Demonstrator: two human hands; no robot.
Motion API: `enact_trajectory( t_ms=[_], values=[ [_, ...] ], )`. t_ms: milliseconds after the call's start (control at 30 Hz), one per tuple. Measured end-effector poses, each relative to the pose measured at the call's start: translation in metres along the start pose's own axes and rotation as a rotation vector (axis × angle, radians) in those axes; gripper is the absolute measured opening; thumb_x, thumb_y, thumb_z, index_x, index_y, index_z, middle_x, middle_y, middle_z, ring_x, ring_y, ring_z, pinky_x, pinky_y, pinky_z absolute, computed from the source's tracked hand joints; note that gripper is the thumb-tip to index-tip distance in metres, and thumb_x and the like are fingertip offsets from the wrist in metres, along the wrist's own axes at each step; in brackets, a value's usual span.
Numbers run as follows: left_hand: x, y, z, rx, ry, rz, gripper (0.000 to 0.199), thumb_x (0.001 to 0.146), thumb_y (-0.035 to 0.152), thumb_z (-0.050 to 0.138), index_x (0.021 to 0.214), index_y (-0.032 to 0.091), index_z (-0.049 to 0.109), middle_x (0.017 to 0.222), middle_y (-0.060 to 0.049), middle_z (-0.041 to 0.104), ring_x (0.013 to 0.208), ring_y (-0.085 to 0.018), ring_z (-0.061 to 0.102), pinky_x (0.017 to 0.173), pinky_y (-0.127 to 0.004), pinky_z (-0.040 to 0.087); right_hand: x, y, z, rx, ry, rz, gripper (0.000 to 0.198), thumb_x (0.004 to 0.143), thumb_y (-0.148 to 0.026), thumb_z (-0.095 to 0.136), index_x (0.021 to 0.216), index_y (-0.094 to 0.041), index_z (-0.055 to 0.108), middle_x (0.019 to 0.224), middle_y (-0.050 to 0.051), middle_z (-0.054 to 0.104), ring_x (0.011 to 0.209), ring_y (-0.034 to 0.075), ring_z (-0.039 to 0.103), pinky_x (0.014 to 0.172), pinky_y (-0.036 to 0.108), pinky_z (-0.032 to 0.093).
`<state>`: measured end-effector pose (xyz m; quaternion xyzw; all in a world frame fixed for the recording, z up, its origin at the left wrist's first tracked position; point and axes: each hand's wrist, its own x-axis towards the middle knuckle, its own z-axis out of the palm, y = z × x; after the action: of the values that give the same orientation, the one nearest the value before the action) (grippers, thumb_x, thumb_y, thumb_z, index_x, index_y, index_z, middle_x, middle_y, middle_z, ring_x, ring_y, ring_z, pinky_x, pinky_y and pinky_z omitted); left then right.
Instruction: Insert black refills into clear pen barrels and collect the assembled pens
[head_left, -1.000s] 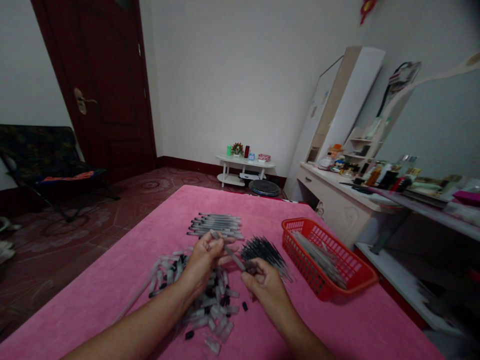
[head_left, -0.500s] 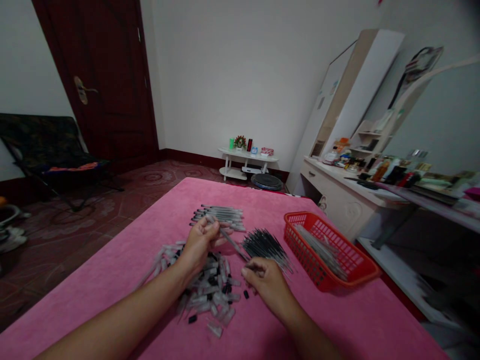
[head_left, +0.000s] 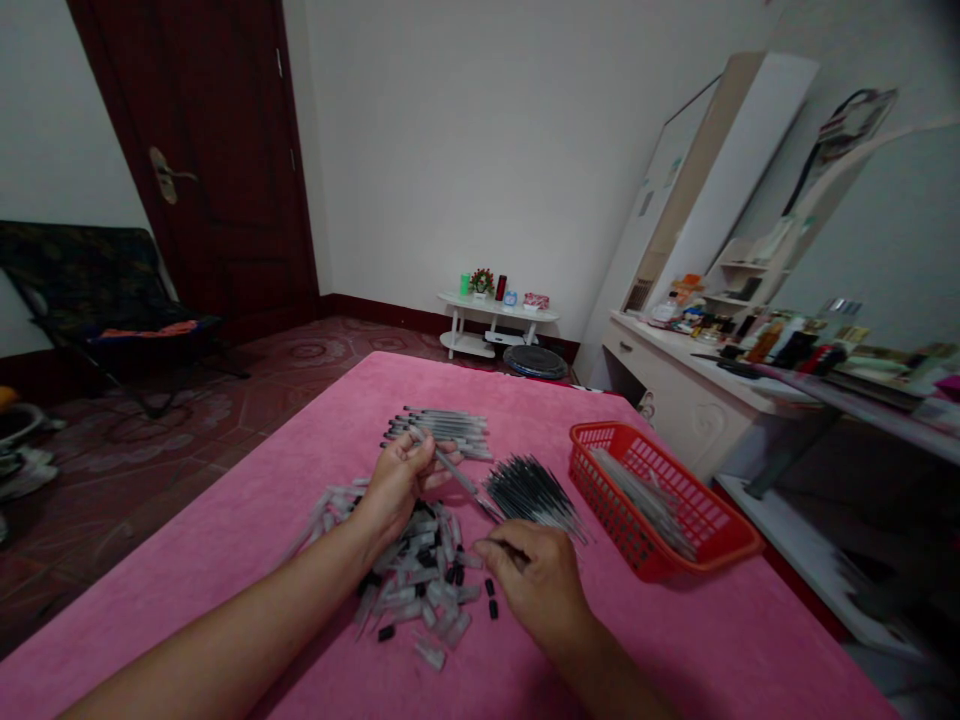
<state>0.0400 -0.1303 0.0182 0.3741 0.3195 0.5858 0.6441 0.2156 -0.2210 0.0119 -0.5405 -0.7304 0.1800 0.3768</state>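
Note:
My left hand is closed around a clear grey pen barrel, which slants down toward my right hand. From the barrel's lower end a thin length that looks like a pen refill runs to the pinched fingers of my right hand; its far end is hidden there. Below my left hand lies a heap of clear pen caps and small black plugs. Two loose black plugs rest beside my right hand. Dark refills lie in a bundle just beyond it.
A row of pens lies behind my left hand on the pink cloth. To the right stands a red plastic basket with clear tubes in it. A crowded dressing table is farther right, and a folding chair is at left.
My right hand has shifted slightly right and down, and a thin length now shows between it and the barrel. A second black plug is visible on the cloth beside it.

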Motion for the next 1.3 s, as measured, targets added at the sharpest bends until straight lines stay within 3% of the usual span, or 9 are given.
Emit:
enact_trajectory(
  t_ms=[133,300,467,633,733,833,1033,1200,1300],
  values=[
    [-0.001,-0.004,0.000,-0.026,-0.012,-0.014,0.026,0.072,0.029,0.069,0.086,0.017,0.051,0.088,-0.006,0.069,0.075,-0.018,0.069,0.060,-0.024,0.056,0.000,-0.002,-0.002,0.108,0.133,0.063,0.014,0.082,-0.032,0.056,0.077,-0.020,0.061,0.062,0.000,0.060,0.054,0.012,0.052,0.052,0.022,0.037],
    [-0.002,-0.013,-0.002,-0.062,-0.023,-0.045,0.025,0.072,0.028,0.070,0.086,0.016,0.052,0.089,-0.007,0.069,0.079,-0.019,0.069,0.064,-0.025,0.056,0.002,0.001,0.001,0.333,0.170,0.156,0.022,0.085,-0.038,0.052,0.077,-0.018,0.056,0.058,-0.002,0.052,0.048,0.010,0.049,0.044,0.019,0.037],
    [0.000,-0.015,-0.002,-0.074,-0.024,-0.075,0.020,0.075,0.024,0.066,0.086,0.016,0.052,0.086,-0.008,0.069,0.079,-0.020,0.069,0.065,-0.028,0.057,0.004,0.004,-0.001,0.378,0.212,0.116,0.021,0.084,-0.036,0.053,0.080,-0.017,0.061,0.057,-0.002,0.054,0.046,0.010,0.051,0.044,0.019,0.040],
    [0.016,0.009,-0.012,-0.105,0.140,0.066,0.003,0.083,0.013,0.055,0.082,0.011,0.057,0.083,-0.008,0.069,0.069,-0.014,0.068,0.064,-0.023,0.057,0.009,0.016,-0.012,0.257,0.272,0.067,0.021,0.082,-0.035,0.054,0.074,-0.017,0.060,0.059,-0.001,0.056,0.049,0.011,0.053,0.047,0.021,0.041],
    [0.029,0.024,-0.025,-0.157,0.255,0.174,0.011,0.084,0.008,0.050,0.075,0.010,0.056,0.081,-0.008,0.070,0.068,-0.012,0.068,0.064,-0.021,0.057,0.012,0.030,-0.021,0.082,0.269,0.018,0.021,0.083,-0.034,0.051,0.074,-0.017,0.060,0.061,0.001,0.059,0.055,0.013,0.055,0.053,0.022,0.040],
    [0.035,0.028,-0.035,-0.190,0.283,0.179,0.013,0.085,0.006,0.048,0.074,0.010,0.056,0.080,-0.008,0.070,0.070,-0.013,0.068,0.065,-0.022,0.057,0.014,0.040,-0.028,-0.199,0.219,-0.040,0.019,0.083,-0.030,0.051,0.070,-0.018,0.060,0.063,0.002,0.060,0.059,0.014,0.055,0.058,0.024,0.038],
    [0.026,0.019,-0.024,-0.141,0.189,0.088,0.006,0.083,0.011,0.054,0.078,0.010,0.058,0.084,-0.008,0.070,0.071,-0.014,0.068,0.068,-0.024,0.056,0.015,0.033,-0.036,-0.563,0.195,-0.014,0.021,0.080,-0.029,0.054,0.064,-0.018,0.060,0.071,0.004,0.064,0.068,0.018,0.058,0.065,0.028,0.037],
    [0.002,0.009,0.002,-0.050,0.016,-0.004,0.016,0.077,0.023,0.065,0.086,0.014,0.055,0.088,-0.007,0.070,0.078,-0.016,0.068,0.074,-0.027,0.055,0.015,0.014,-0.030,-0.332,0.202,-0.022,0.016,0.082,-0.031,0.054,0.087,-0.019,0.063,0.086,0.005,0.067,0.080,0.019,0.060,0.074,0.029,0.042],
    [-0.016,0.000,0.018,0.014,-0.096,-0.049,0.025,0.073,0.030,0.068,0.085,0.017,0.051,0.089,-0.006,0.070,0.080,-0.017,0.068,0.073,-0.028,0.053,0.012,0.004,-0.022,-0.179,0.155,0.002,0.033,0.078,-0.032,0.060,0.109,-0.021,0.058,0.089,0.004,0.068,0.077,0.019,0.062,0.071,0.029,0.046]
  ],
)
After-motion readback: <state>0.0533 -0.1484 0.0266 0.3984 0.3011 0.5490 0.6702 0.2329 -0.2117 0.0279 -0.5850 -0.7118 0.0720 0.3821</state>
